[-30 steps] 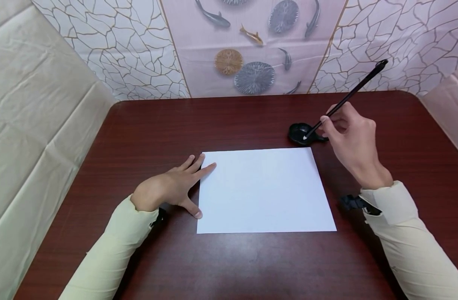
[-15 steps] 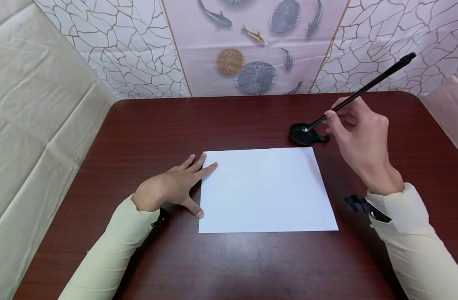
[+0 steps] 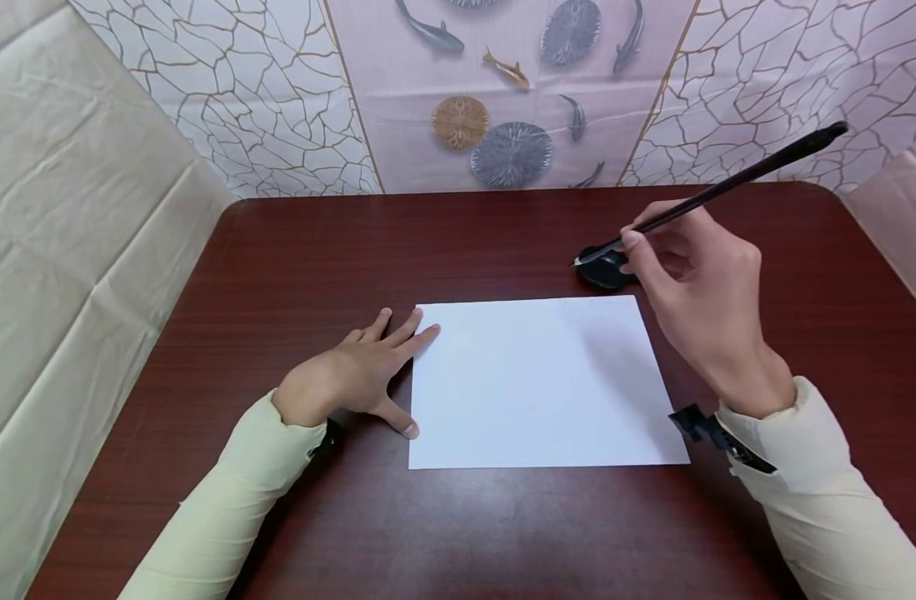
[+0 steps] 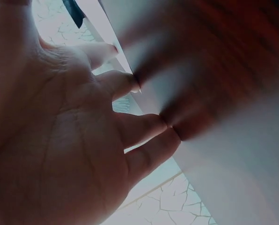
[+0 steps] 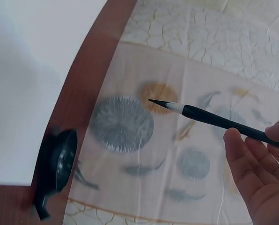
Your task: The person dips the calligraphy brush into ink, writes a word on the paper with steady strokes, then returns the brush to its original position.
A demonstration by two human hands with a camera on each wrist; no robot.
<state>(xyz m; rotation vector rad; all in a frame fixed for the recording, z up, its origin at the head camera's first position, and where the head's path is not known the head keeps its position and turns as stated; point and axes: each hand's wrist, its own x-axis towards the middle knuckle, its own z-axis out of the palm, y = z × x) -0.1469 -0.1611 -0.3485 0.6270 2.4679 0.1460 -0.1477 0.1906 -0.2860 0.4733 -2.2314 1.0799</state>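
My right hand (image 3: 708,292) pinches a black-handled writing brush (image 3: 758,171) between thumb and fingers, its handle slanting up to the right. In the right wrist view, the brush (image 5: 209,118) has pale bristles with a dark, wet-looking point. From the head view, the bristles overlap the left rim of a small black ink dish (image 3: 606,273), partly hidden behind the fingers. Below it, a blank white sheet of paper (image 3: 540,383) lies on the table. With fingers spread, my left hand (image 3: 348,379) rests along the sheet's left edge, fingertips and thumb touching it.
The dark red-brown wooden table (image 3: 488,533) reaches back to a patterned cloth backdrop (image 3: 510,100). Pale cloth (image 3: 75,250) hangs along the left side. The dish, with a short spout-like handle, stands just beyond the paper's far right corner.
The brush tip has risen out of the ink dish and moved left to its rim, and its point is now dark. The handle leans lower. Left hand and paper have shifted slightly right.
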